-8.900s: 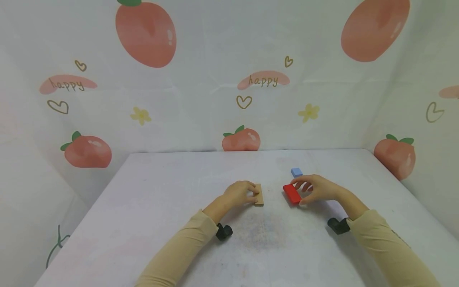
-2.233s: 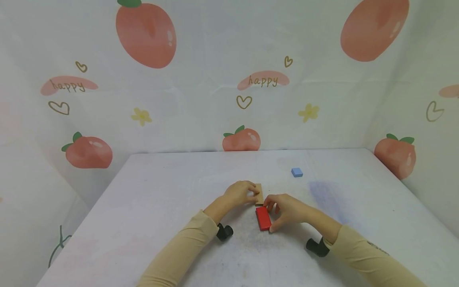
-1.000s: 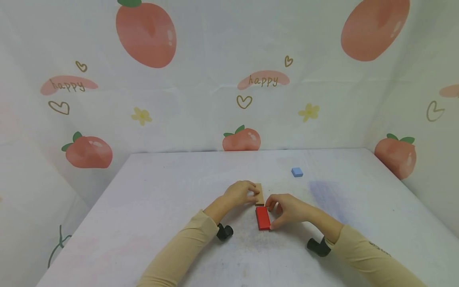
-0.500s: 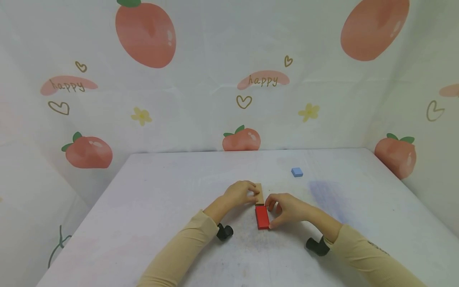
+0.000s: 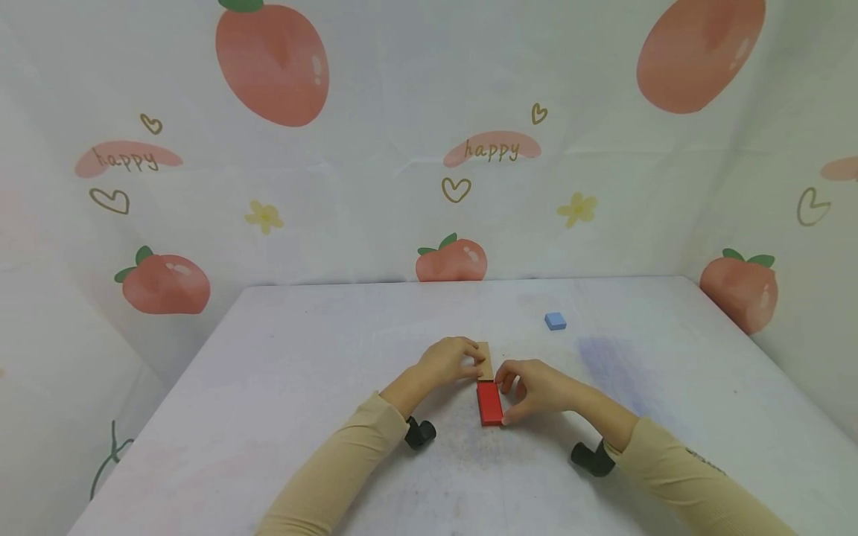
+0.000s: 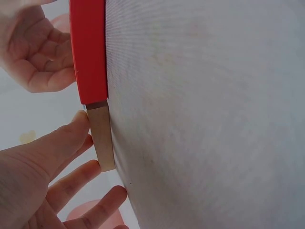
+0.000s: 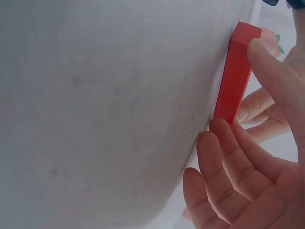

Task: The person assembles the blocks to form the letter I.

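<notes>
A plain wooden block (image 5: 485, 359) lies flat on the white table, its length running away from me. My left hand (image 5: 449, 362) holds it from the left, thumb by the near end and fingertips over the far part. Directly in front of it lies a longer-looking red block (image 5: 490, 404), end to end with the wood; a thin dark line separates them in the head view. My right hand (image 5: 541, 387) pinches the red block from the right, thumb at its near corner and fingers at its far end. In the right wrist view, the red block (image 7: 236, 76) hides the wooden one.
A small blue block (image 5: 555, 321) lies farther back, right of the wooden block. A bluish smudge (image 5: 610, 365) marks the tabletop at right. Behind the table hangs a white cloth (image 5: 375, 193) printed with fruit. Black wrist cameras (image 5: 419, 434) sit under both sleeves.
Since the first frame, the red block has come left and nearer with my right hand, and straightened. Over the last second it slid slightly away, up to the wooden block's end. My left hand stayed put.
</notes>
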Motion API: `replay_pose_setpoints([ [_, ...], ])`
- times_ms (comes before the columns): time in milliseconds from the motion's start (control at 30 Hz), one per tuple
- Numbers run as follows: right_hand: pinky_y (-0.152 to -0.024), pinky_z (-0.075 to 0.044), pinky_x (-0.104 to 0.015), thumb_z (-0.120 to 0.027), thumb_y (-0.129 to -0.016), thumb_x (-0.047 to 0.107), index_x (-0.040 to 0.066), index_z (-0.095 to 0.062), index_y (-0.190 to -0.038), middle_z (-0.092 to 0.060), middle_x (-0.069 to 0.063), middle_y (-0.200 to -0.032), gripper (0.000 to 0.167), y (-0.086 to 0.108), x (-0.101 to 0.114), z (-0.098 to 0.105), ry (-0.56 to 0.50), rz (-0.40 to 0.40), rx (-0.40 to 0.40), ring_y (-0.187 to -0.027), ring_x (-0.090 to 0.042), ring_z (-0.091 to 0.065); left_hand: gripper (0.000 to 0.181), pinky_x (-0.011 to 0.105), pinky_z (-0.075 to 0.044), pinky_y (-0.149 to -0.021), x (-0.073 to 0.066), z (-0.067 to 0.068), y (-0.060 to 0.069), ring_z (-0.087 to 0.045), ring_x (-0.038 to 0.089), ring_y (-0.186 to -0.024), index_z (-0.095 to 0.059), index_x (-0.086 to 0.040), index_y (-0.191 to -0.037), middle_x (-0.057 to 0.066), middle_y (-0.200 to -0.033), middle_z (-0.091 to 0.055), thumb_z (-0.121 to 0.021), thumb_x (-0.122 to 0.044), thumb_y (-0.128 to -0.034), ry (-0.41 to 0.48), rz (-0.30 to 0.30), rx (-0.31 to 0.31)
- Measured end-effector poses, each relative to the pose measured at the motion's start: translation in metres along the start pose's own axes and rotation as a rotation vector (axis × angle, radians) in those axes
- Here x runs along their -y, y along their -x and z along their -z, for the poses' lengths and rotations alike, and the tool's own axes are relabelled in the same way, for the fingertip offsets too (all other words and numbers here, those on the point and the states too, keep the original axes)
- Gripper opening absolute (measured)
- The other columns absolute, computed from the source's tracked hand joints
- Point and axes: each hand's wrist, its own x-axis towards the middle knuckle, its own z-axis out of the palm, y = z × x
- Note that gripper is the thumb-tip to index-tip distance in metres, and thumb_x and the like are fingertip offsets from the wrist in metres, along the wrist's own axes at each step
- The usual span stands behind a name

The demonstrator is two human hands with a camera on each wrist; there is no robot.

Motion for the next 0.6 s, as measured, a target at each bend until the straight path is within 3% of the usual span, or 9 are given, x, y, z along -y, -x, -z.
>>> replay_pose_setpoints([
  [600, -0.067, -0.048, -0.018, -0.08, -0.07, 0.023, 0.004, -0.055, -0.102, -0.065, -0.003, -0.087, 0.045, -0.0022, -0.0018, 0.0003, -0.021, -0.005, 0.0, -0.073, -0.008, -0.056, 0.03, 0.036, -0.044, -0.1, -0.0012, 0.0015, 0.0009, -0.056, 0.022, -0.12, -0.07, -0.013, -0.112, 0.007, -0.125, -0.062, -0.069, -0.022, -0.0837, 0.0, 0.007, 0.012],
])
